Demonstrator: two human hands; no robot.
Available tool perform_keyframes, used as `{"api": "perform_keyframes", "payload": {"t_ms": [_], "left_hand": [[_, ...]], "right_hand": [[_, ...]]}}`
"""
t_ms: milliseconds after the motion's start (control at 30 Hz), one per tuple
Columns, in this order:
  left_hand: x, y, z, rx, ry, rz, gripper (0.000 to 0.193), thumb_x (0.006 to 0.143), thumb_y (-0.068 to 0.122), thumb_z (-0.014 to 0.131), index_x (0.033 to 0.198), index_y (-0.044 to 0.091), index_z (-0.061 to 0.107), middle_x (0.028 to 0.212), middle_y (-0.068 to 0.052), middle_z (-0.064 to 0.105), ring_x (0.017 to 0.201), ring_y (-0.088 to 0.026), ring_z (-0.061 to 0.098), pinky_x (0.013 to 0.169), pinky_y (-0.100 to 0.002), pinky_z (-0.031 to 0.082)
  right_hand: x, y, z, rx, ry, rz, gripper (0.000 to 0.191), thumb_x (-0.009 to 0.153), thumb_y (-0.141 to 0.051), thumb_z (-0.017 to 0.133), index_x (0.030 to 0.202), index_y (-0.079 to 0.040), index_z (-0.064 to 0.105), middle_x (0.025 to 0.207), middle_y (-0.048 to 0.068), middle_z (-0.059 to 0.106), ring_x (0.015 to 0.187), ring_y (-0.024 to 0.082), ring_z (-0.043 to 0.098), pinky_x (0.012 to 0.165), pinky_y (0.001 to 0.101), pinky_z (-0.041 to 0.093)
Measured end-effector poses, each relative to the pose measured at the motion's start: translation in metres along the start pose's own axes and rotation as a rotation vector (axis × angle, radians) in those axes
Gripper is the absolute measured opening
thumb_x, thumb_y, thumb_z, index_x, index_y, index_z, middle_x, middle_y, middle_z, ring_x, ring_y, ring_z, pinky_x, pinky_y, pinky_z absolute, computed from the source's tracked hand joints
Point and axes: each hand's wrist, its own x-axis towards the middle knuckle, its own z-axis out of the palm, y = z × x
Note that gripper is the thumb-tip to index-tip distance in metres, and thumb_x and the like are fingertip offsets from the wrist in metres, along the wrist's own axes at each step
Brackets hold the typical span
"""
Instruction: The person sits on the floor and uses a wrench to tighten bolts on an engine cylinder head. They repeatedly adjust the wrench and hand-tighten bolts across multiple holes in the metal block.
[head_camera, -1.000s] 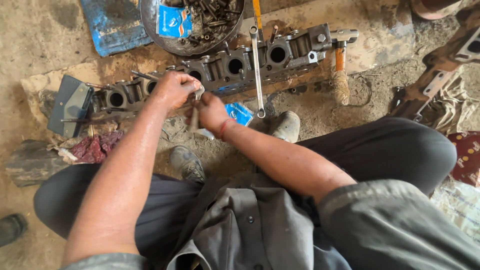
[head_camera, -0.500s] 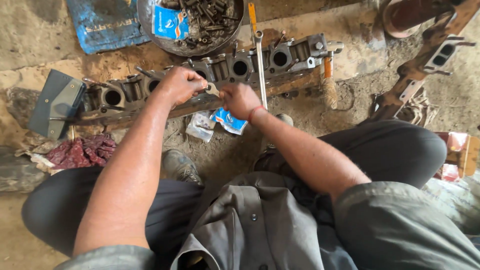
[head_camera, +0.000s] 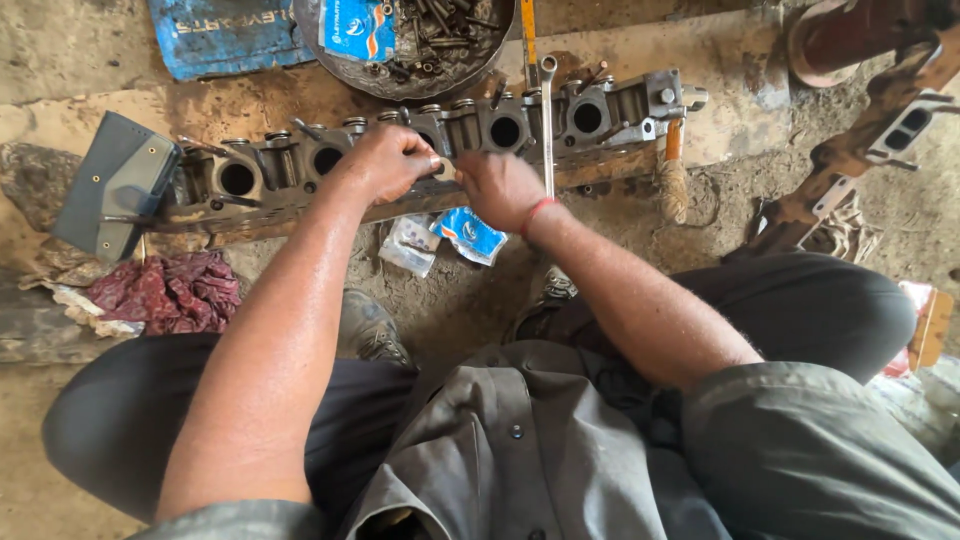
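Observation:
A long grey metal engine head (head_camera: 330, 160) with round ports lies across the dirt floor on a rusty beam. My left hand (head_camera: 385, 160) rests on its middle, fingers curled around a small pale part (head_camera: 444, 168). Touching that same part from the right is my right hand (head_camera: 500, 188), a red band at its wrist. Both hands meet at the head's front edge. A long wrench (head_camera: 547, 120) leans upright on the head just right of my right hand.
A round metal pan (head_camera: 400, 45) of bolts and a blue packet sits behind the head, beside a blue bag (head_camera: 225, 35). Small plastic packets (head_camera: 440, 238) lie below the hands. A dark case (head_camera: 115, 185) and red rag (head_camera: 165, 290) are left; a hammer (head_camera: 672, 170) and rusty manifold (head_camera: 860, 150) right.
Both hands shifted right along the head and came together on the small pale part; the view drifted, bringing the pan and manifold closer.

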Motion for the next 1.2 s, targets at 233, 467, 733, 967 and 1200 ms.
{"api": "perform_keyframes", "payload": {"t_ms": [233,467,733,967,1200], "left_hand": [[0.0,-0.005,-0.004,0.003,0.02,-0.006,0.025,0.089,0.034,0.077,0.101,0.013,0.081,0.088,-0.008,0.078,0.07,-0.014,0.067,0.066,-0.037,0.053],[-0.007,0.001,-0.011,0.032,0.001,-0.035,0.024,0.087,0.037,0.077,0.101,0.019,0.083,0.095,-0.005,0.079,0.077,-0.016,0.071,0.074,-0.039,0.055],[-0.002,-0.013,-0.017,-0.022,-0.052,-0.007,0.025,0.088,0.038,0.077,0.098,0.016,0.082,0.082,-0.001,0.078,0.061,-0.013,0.066,0.063,-0.034,0.054],[-0.008,-0.012,-0.012,-0.027,-0.034,-0.033,0.024,0.09,0.037,0.077,0.102,0.017,0.082,0.07,-0.005,0.072,0.051,-0.012,0.056,0.051,-0.034,0.046],[-0.012,-0.01,-0.004,0.004,0.015,-0.013,0.023,0.09,0.037,0.076,0.101,0.017,0.081,0.076,-0.006,0.074,0.056,-0.013,0.061,0.057,-0.037,0.05]], "right_hand": [[-0.011,-0.006,0.058,0.375,0.126,0.145,0.016,0.1,-0.019,0.054,0.095,-0.006,0.063,0.076,0.016,0.07,0.071,0.032,0.07,0.068,0.0459,0.055],[0.02,-0.047,0.159,1.961,0.197,0.658,0.017,0.095,-0.035,0.049,0.096,-0.019,0.055,0.07,0.001,0.052,0.055,0.015,0.051,0.045,0.0344,0.041],[-0.036,-0.029,0.097,1.123,-0.059,0.632,0.03,0.104,-0.033,0.047,0.106,-0.01,0.065,0.072,0.002,0.055,0.059,0.013,0.051,0.049,0.0337,0.046],[0.007,-0.013,0.019,0.179,-0.17,-0.08,0.03,0.095,-0.021,0.052,0.096,-0.009,0.079,0.091,0.008,0.073,0.079,0.019,0.07,0.075,0.0376,0.056],[0.024,0.014,0.004,0.137,-0.34,-0.093,0.033,0.099,-0.028,0.05,0.09,-0.007,0.074,0.097,0.012,0.077,0.097,0.028,0.074,0.092,0.0399,0.055]]}}
